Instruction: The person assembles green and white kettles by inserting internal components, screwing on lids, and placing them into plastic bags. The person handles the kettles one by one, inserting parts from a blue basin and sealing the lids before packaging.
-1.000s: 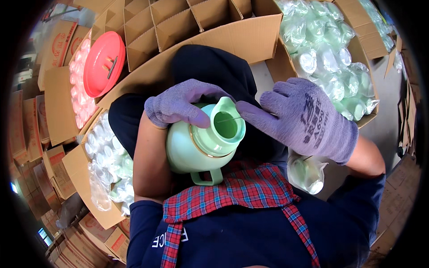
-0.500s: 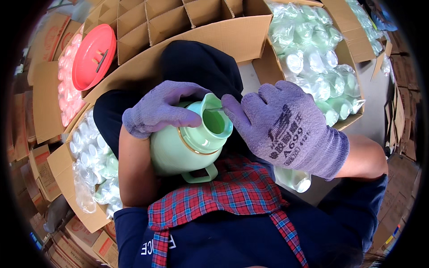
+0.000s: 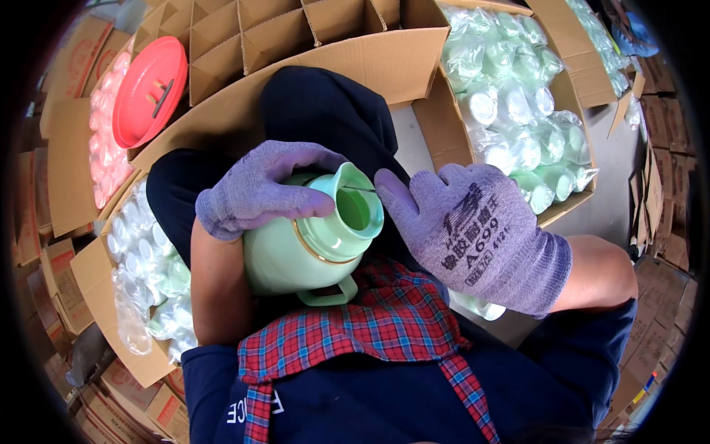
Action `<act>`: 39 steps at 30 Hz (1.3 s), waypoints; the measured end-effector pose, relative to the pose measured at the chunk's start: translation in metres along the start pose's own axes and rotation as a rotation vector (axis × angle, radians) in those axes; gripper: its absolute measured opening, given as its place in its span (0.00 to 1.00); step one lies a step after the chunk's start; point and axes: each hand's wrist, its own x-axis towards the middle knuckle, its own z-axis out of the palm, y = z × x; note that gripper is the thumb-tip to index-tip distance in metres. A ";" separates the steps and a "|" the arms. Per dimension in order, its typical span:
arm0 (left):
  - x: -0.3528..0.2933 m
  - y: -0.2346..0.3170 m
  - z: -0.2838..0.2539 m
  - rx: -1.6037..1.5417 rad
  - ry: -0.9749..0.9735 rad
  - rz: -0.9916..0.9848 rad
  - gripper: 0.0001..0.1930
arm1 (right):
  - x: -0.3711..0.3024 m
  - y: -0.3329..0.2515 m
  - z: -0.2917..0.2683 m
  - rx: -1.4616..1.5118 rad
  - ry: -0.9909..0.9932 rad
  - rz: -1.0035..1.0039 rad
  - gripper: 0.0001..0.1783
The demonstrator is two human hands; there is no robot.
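Note:
A pale green jug [image 3: 288,255] with a gold band, a pouring lip and a loop handle lies tilted across my lap, its mouth facing right. My left hand [image 3: 266,185], in a purple-grey work glove, is closed round the neck from above, thumb on the near side. My right hand [image 3: 473,237], in a matching glove, is beside the mouth with fingers curled and the index finger pointing at the rim. From its fingertips a thin metal rod [image 3: 360,189] reaches across the opening; its far end and the grip on it are partly hidden.
A divided carton [image 3: 347,66] stands beyond my knees. At its left, a red basin [image 3: 137,111] holds a dark stick and small pieces. Cartons of bagged green items [image 3: 510,111], bagged pink items [image 3: 107,140] and bagged whitish items [image 3: 148,259] surround me.
My right hand has shifted slightly down, its fingers curling more. The rod stays at the jug's mouth, and my left hand keeps its hold. The whole view has shifted a little.

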 end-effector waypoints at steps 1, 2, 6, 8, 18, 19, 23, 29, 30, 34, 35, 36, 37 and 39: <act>0.000 0.002 0.001 0.011 0.003 -0.005 0.34 | 0.000 0.000 -0.001 -0.006 -0.039 -0.003 0.27; -0.001 0.003 0.001 0.032 0.010 -0.015 0.34 | -0.001 0.000 -0.003 -0.013 -0.079 -0.006 0.27; -0.004 0.007 0.008 0.072 0.040 -0.056 0.33 | -0.007 0.000 -0.008 0.060 -0.116 0.002 0.29; -0.007 0.010 0.015 0.111 0.067 -0.068 0.33 | -0.008 0.000 -0.010 0.093 -0.160 0.010 0.30; -0.025 0.007 0.042 0.558 0.279 0.185 0.32 | -0.022 0.001 -0.004 0.356 -0.225 -0.043 0.31; -0.027 0.010 0.045 0.577 0.292 0.192 0.32 | -0.028 0.002 -0.001 0.371 -0.173 -0.068 0.32; -0.029 0.010 0.058 0.717 0.340 0.249 0.34 | -0.028 0.002 -0.004 0.480 -0.298 -0.037 0.34; -0.032 0.012 0.070 0.788 0.368 0.219 0.35 | -0.037 -0.001 0.004 0.615 -0.266 -0.026 0.35; -0.033 0.012 0.070 0.793 0.375 0.224 0.35 | -0.039 -0.002 0.004 0.602 -0.257 -0.022 0.35; -0.034 0.009 0.072 0.792 0.376 0.239 0.35 | -0.046 -0.004 0.012 0.611 -0.245 -0.028 0.32; -0.034 0.008 0.072 0.787 0.378 0.236 0.35 | -0.046 -0.003 0.013 0.665 -0.253 -0.022 0.29; -0.034 0.009 0.072 0.783 0.381 0.233 0.35 | -0.047 -0.003 0.013 0.720 -0.263 -0.015 0.26; -0.035 0.010 0.073 0.799 0.381 0.231 0.35 | -0.050 -0.002 0.016 0.802 -0.245 0.002 0.22; -0.037 0.013 0.074 0.831 0.383 0.225 0.35 | -0.049 0.000 0.016 1.002 -0.305 0.076 0.17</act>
